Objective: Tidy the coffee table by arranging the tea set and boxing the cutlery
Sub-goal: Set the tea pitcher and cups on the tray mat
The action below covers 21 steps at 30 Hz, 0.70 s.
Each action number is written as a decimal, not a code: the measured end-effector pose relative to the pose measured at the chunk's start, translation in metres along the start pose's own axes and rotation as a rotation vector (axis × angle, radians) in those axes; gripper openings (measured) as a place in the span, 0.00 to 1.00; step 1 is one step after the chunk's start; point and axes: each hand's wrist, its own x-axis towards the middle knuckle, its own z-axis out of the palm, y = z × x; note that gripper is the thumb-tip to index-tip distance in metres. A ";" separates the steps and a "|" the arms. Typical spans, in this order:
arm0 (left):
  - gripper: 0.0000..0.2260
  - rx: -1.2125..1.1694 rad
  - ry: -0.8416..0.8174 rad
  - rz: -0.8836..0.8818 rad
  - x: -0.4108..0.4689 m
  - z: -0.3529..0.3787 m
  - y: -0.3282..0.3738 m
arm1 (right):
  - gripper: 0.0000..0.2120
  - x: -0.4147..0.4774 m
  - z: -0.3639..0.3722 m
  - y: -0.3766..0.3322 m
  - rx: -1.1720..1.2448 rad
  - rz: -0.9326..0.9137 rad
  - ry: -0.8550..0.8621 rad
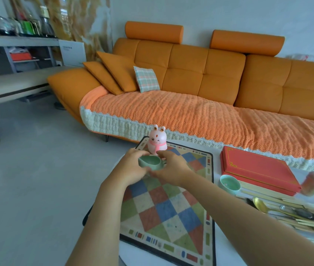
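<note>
**Two hands cradling the green tea pitcher**

Nearest, to the right of the right hand [171,167], the gold spoon and chopsticks [278,210] are lying loose, not yet boxed. They are sitting beside an empty pale green teacup [230,183] and the closed red rectangular box [257,169]. Right and left hand [131,167] are curling round a pale green ceramic pitcher [149,162], seemingly empty. They are holding it over the checked mat [171,210], probably steadying it for setting down before the pink rabbit figurine [157,141].

Bare forearms [229,204] end in bare hands: left hand [131,167] and right hand [172,167].
</note>
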 end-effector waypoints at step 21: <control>0.13 0.109 -0.017 0.232 -0.042 0.073 0.110 | 0.20 -0.113 -0.095 0.060 -0.136 0.090 0.186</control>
